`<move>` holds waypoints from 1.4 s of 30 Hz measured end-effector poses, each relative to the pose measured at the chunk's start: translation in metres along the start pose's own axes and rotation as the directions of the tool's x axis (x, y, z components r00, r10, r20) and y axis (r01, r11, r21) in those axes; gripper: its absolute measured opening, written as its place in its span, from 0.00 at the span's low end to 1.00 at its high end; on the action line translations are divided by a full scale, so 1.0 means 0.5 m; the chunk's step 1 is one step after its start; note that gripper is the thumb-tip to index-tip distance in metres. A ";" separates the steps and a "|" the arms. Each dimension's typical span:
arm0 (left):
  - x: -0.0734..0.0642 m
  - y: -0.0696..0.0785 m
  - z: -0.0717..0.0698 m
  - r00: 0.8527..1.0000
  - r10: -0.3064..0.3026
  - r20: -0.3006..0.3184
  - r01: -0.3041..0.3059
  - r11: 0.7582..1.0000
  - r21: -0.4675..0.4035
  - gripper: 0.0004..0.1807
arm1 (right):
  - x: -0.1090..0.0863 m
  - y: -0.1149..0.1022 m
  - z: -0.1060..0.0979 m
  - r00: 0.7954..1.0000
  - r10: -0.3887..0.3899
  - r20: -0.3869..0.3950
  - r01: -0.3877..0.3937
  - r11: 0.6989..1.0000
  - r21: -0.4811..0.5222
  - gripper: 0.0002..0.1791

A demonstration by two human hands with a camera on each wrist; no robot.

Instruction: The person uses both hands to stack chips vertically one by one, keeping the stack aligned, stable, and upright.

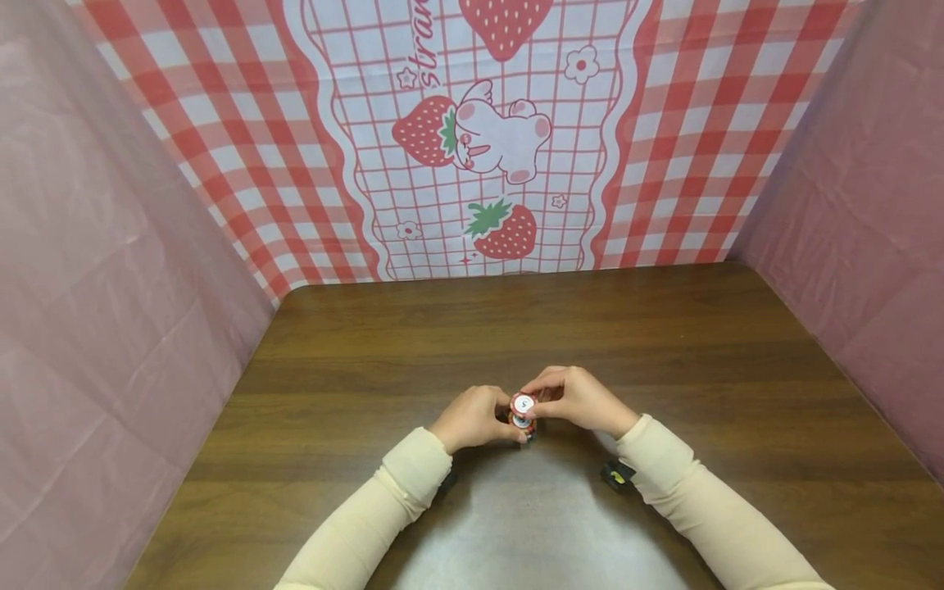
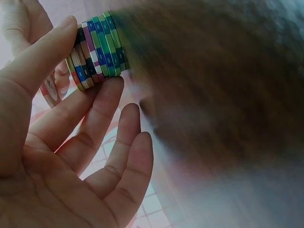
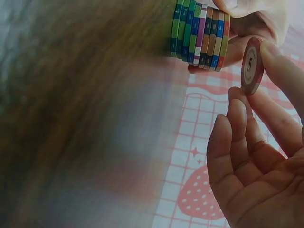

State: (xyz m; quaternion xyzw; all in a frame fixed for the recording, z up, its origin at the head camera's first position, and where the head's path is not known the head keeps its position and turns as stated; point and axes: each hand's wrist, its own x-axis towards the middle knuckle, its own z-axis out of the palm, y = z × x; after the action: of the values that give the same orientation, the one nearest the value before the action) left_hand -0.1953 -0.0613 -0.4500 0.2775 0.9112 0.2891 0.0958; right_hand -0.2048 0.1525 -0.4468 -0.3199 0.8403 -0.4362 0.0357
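Note:
My left hand [image 1: 475, 419] grips a stack of poker chips [image 2: 99, 52] between thumb and fingers, its ring and little fingers held away from it. The stack's edges show green, blue, purple, white, tan and yellow-red bands. Between thumb and fingertips my right hand [image 1: 583, 400] pinches a single red-rimmed poker chip [image 3: 252, 66] with a white centre and a 5 on it. This chip is tilted and apart from the stack's yellow-red end in the right wrist view. From the head it overlaps the top of the stack [image 1: 522, 423].
A brown wooden table [image 1: 369, 344] lies under both hands. Behind it hangs a red-and-white checked cloth [image 1: 686, 123] with strawberry prints, and pink cloth [image 1: 111, 246] hangs at the sides. A dark wrist camera [image 1: 616, 474] shows below the right cuff.

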 end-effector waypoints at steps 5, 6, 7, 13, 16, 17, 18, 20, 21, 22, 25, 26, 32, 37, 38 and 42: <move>0.000 -0.001 0.001 1.000 -0.005 0.009 0.005 1.000 -0.003 0.13 | -0.001 0.001 0.002 0.999 -0.023 0.025 0.024 1.000 -0.008 0.13; 0.000 -0.001 0.001 1.000 -0.007 0.011 0.007 1.000 -0.004 0.14 | -0.002 0.001 0.002 0.999 -0.027 0.031 0.027 1.000 -0.008 0.13; 0.000 0.000 0.001 1.000 -0.009 0.012 0.009 1.000 -0.005 0.14 | -0.002 0.001 0.003 0.999 -0.030 0.037 0.030 0.999 -0.010 0.13; 0.001 0.001 0.000 1.000 -0.004 0.011 0.004 1.000 -0.009 0.16 | -0.003 0.002 0.006 0.998 -0.026 0.059 0.028 0.999 -0.033 0.13; 0.001 0.001 -0.001 1.000 -0.001 0.008 0.001 1.000 0.004 0.16 | -0.002 0.000 0.008 0.997 -0.027 0.071 0.030 0.999 -0.045 0.13; 0.001 0.001 -0.001 1.000 -0.001 0.008 0.001 1.000 0.007 0.16 | -0.002 0.000 0.008 0.997 -0.029 0.073 0.033 0.998 -0.055 0.13; 0.001 0.001 -0.002 1.000 -0.003 0.008 0.003 1.000 0.010 0.17 | -0.002 0.001 0.009 0.997 -0.031 0.074 0.036 0.997 -0.064 0.13; 0.001 0.001 -0.002 1.000 -0.008 0.010 0.008 1.000 0.013 0.17 | -0.002 0.000 0.010 0.997 -0.028 0.077 0.034 0.996 -0.079 0.13; 0.000 0.001 -0.002 1.000 -0.012 0.011 0.012 1.000 0.014 0.17 | -0.001 0.000 0.011 0.997 -0.026 0.079 0.032 0.996 -0.086 0.13; 0.000 0.001 -0.002 1.000 -0.015 0.012 0.015 1.000 0.015 0.17 | -0.001 0.000 0.011 0.996 -0.023 0.081 0.030 0.995 -0.094 0.13; -0.001 0.000 -0.001 1.000 -0.021 0.015 0.021 1.000 0.018 0.17 | 0.000 -0.004 0.013 0.996 -0.014 0.087 0.024 0.993 -0.115 0.13; -0.001 0.000 -0.001 1.000 -0.021 0.016 0.021 1.000 0.019 0.17 | 0.001 -0.005 0.014 0.996 -0.016 0.088 0.027 0.992 -0.124 0.13; 0.001 0.000 0.001 0.999 -0.035 0.022 0.034 0.999 0.031 0.19 | 0.002 -0.006 0.017 0.996 -0.027 0.090 0.043 0.982 -0.183 0.13; 0.000 0.000 -0.001 0.999 -0.032 0.031 0.031 0.999 0.031 0.20 | 0.001 -0.006 0.018 0.996 -0.032 0.086 0.049 0.977 -0.209 0.13; -0.001 0.000 -0.002 0.999 -0.032 0.036 0.031 0.999 0.026 0.20 | 0.000 -0.006 0.018 0.996 -0.035 0.085 0.052 0.976 -0.210 0.14; -0.005 -0.008 -0.011 0.998 -0.038 0.054 0.039 0.999 -0.006 0.25 | -0.004 -0.005 0.015 0.997 -0.020 0.073 0.035 0.977 -0.210 0.15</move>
State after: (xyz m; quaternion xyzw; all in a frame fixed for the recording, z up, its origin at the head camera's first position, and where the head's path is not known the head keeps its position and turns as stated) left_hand -0.1967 -0.0682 -0.4477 0.2672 0.9124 0.2830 0.1268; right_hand -0.1993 0.1473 -0.4500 -0.3487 0.8755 -0.3337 0.0249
